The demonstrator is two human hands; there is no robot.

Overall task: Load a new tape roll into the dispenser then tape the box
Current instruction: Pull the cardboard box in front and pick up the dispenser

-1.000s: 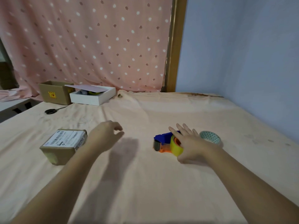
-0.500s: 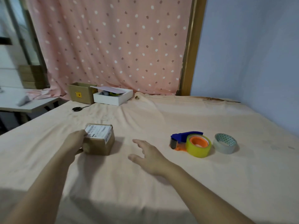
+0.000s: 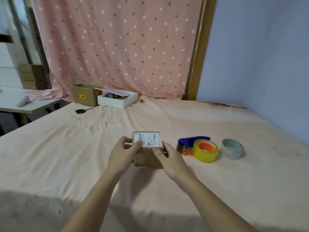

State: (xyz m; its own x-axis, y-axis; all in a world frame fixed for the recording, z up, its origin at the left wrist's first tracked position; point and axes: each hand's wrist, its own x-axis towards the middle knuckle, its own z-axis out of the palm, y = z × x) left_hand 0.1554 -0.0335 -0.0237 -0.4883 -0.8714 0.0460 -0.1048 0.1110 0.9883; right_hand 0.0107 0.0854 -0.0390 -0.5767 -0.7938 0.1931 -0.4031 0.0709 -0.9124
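A small brown cardboard box (image 3: 148, 155) with a white shipping label on top sits mid-table. My left hand (image 3: 122, 154) grips its left side, thumb on the label. Its right side is held by my right hand (image 3: 168, 159). To the right lies a blue and orange tape dispenser (image 3: 189, 145) with a yellowish tape roll (image 3: 206, 151) on its orange hub. A second, greyish tape roll (image 3: 232, 149) lies flat just right of it.
A peach cloth covers the table (image 3: 217, 190). At the back left stand an open brown carton (image 3: 85, 94) and a white tray (image 3: 117, 100) with a paper over it, with black scissors (image 3: 82, 111) in front. A blue wall runs along the right; a side table (image 3: 25, 104) is at left.
My right hand left the dispenser and came across to the box. My left hand took the box's left side, and the box now sits nearer the dispenser, held from both sides.
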